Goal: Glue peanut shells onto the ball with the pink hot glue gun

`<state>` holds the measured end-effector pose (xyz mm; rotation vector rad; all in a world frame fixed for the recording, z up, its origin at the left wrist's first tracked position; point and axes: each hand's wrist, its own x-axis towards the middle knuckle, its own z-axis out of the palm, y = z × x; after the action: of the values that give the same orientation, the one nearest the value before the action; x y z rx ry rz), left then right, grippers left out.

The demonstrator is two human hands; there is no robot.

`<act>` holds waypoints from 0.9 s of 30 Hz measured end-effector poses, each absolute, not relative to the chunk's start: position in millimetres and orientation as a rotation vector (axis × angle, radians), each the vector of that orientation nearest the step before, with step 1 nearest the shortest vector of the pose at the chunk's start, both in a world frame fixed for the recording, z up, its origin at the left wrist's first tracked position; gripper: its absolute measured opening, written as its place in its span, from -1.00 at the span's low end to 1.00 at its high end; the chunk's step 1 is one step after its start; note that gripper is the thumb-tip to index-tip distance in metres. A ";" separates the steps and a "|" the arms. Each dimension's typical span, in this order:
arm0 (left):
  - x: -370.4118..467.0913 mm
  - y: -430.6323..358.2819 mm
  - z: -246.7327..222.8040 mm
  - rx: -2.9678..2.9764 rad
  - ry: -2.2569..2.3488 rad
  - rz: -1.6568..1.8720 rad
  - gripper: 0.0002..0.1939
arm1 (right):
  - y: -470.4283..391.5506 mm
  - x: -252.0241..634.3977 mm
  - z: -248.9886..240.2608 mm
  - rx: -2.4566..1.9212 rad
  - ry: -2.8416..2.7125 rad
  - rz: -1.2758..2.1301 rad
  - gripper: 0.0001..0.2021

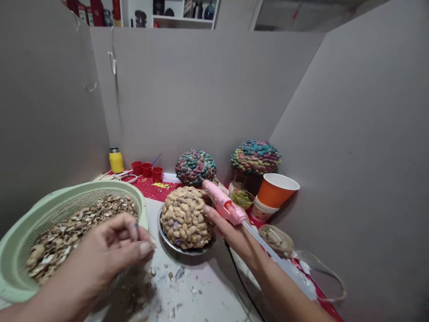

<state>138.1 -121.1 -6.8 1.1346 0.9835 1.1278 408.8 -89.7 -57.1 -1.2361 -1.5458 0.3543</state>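
My right hand (228, 228) is wrapped round a pink hot glue gun (219, 201), a translucent glue stick (275, 257) running out of its back end. The gun's nozzle points up and away. Just left of that hand, a ball covered in peanut shells (187, 219) rests in a shallow metal bowl (169, 243); purplish patches show between some shells. My left hand (117, 248) is closed in a pinch near the basket's right side. A small pale piece of peanut shell (153, 243) shows at its fingertips, partly hidden and blurred.
A green basket (142, 201) of peanut shells stands at left. Behind are red cups (146, 170), a yellow bottle (116, 161) and painted shell-covered balls (196, 167). At right are paper cups (276, 190) and twine (276, 240). The glue gun's black cord (241, 277) crosses the table.
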 end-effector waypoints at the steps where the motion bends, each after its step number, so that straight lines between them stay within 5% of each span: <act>1: 148.7 -116.2 -9.1 1.115 1.005 1.044 -0.76 | -90.4 408.9 -58.4 -1.225 -1.531 0.400 -0.61; 27: 206.4 -133.0 -58.7 0.789 1.050 1.077 -0.61 | -85.5 411.5 -72.3 -1.110 -1.623 0.131 -0.66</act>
<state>206.4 -133.0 -58.7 0.7892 1.0496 1.0770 411.5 -85.5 -72.3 -1.1103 -1.6234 0.1307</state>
